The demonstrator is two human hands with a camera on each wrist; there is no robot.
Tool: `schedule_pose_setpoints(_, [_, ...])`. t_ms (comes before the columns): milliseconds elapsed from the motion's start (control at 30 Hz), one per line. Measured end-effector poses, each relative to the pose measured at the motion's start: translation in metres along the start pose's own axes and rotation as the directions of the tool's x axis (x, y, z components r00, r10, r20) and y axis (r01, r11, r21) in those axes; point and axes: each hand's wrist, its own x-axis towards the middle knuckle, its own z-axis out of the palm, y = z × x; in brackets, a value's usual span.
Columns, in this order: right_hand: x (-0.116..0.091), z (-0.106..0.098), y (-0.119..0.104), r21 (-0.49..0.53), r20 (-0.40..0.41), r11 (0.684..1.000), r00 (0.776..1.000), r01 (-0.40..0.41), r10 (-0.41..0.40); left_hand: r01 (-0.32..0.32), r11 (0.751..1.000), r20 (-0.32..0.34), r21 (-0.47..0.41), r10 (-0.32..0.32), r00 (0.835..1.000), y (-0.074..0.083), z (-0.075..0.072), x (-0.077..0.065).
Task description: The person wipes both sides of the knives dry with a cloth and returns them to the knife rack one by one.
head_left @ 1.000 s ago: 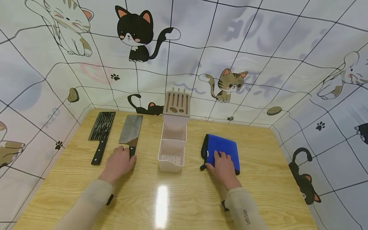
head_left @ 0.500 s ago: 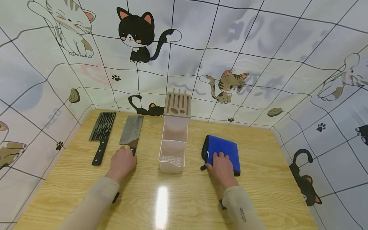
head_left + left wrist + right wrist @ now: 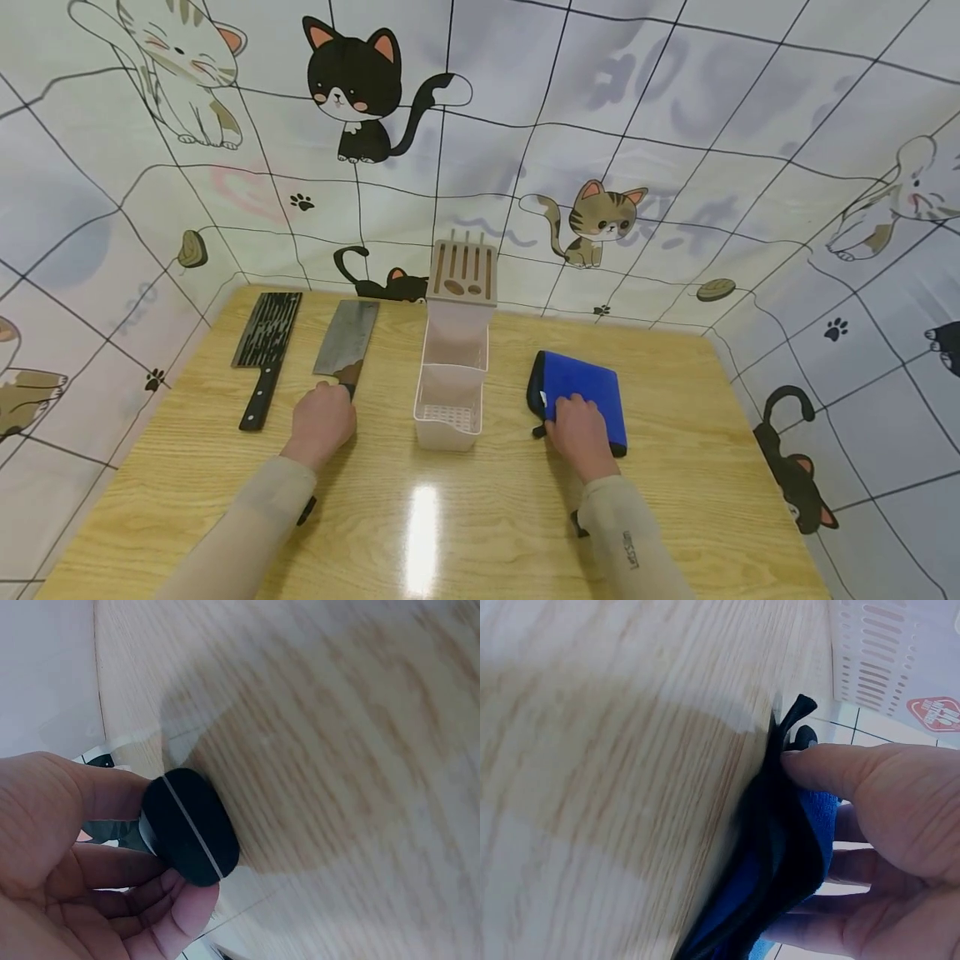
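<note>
My left hand [image 3: 322, 423] grips the black handle of a cleaver [image 3: 347, 337] with a grey, partly brown-stained blade. In the left wrist view, the rounded butt of its black handle [image 3: 191, 826] shows between thumb and fingers. My right hand [image 3: 581, 433] pinches the near edge of a folded blue cloth [image 3: 588, 379] with black edging and a small white tag. In the right wrist view, the thumb lies on the black edging [image 3: 780, 832] near a short black loop [image 3: 801, 711], and the fingers are on the cloth's blue far side.
A second cleaver [image 3: 262, 358] with a black-and-silver patterned blade lies at the left. Between my hands stands a white utensil holder [image 3: 448, 435] with a slotted beige top. Cat-print sheeting [image 3: 480, 150] closes in the wooden table [image 3: 480, 508] at the back and sides.
My left hand has shifted right along with the handle, and the cleaver has turned slightly. My right hand's thumb has closed in at the cloth's near edge; the black loop has shifted right.
</note>
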Motion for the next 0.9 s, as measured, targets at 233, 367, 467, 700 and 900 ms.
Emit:
schedule_pose_setpoints(233, [0.007, -0.005, -0.001, 0.035, -0.029, 0.999, 1.0, 0.0, 0.001, 0.008, 1.0, 0.006, 0.027, -0.009, 1.0, 0.0, 0.0, 0.002])
schedule_pose_setpoints(367, [0.007, -0.003, -0.003, 0.025, -0.042, 1.0, 0.999, 0.0, 0.001, 0.009, 0.999, 0.006, 0.031, -0.009, 1.0, 0.001, -0.001, 0.003])
schedule_pose_setpoints(467, [0.007, 0.0, -0.004, -0.009, -0.071, 1.0, 0.997, 0.012, -0.013, 0.008, 0.999, 0.001, 0.034, -0.008, 1.0, 0.002, -0.001, 0.003])
schedule_pose_setpoints(700, [0.01, 0.008, -0.004, -0.045, -0.176, 0.999, 0.984, -0.001, -0.007, 0.002, 0.999, -0.009, 0.037, -0.001, 1.0, 0.001, 0.0, 0.002])
schedule_pose_setpoints(900, [0.012, 0.007, -0.001, 0.028, -0.118, 0.998, 0.991, -0.063, 0.066, 0.01, 0.999, 0.015, 0.035, -0.01, 1.0, 0.002, -0.001, 0.001])
